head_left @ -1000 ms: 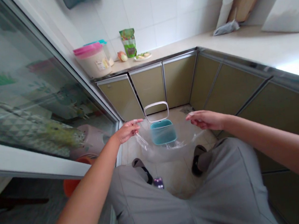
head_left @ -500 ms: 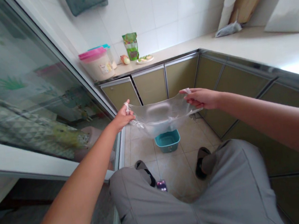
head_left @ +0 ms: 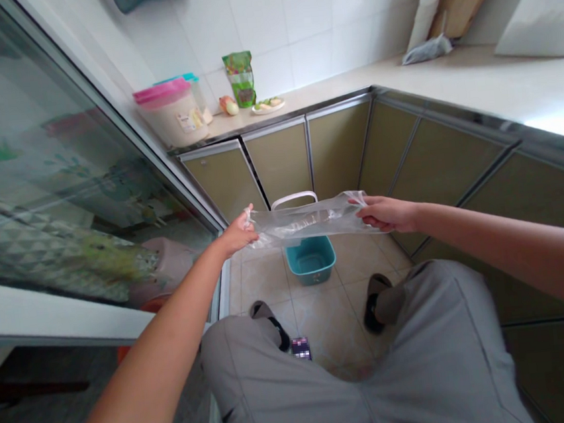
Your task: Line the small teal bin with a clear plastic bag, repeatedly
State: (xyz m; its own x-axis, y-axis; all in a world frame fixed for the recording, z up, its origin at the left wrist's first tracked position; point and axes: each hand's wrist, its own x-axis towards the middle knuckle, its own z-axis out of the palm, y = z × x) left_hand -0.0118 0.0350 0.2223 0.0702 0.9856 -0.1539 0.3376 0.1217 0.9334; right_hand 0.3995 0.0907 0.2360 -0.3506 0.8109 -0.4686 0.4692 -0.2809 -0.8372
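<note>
- One clear plastic bag (head_left: 307, 221), head view: stretched sideways between the left hand (head_left: 237, 236) and the right hand (head_left: 386, 213).
- Left hand: fingers closed on the near end of the film, which is bunched at the thumb.
- Right hand: thumb and fingers pinching the opposite end.
- Teal bin (head_left: 313, 278): upright on the tiled floor (head_left: 322, 314), its rear rim overlapped by the bag in this view; contact cannot be determined.
- Pale frame (head_left: 293, 197): visible above the bag's upper edge.
- Dark slippers (head_left: 371, 312): worn, on the floor, set apart.
- Desk (head_left: 330, 87): carries a pink-lidded container (head_left: 176, 122), an onion (head_left: 229, 106), a green pouch (head_left: 240, 79) and a plate (head_left: 267, 111) of food.
</note>
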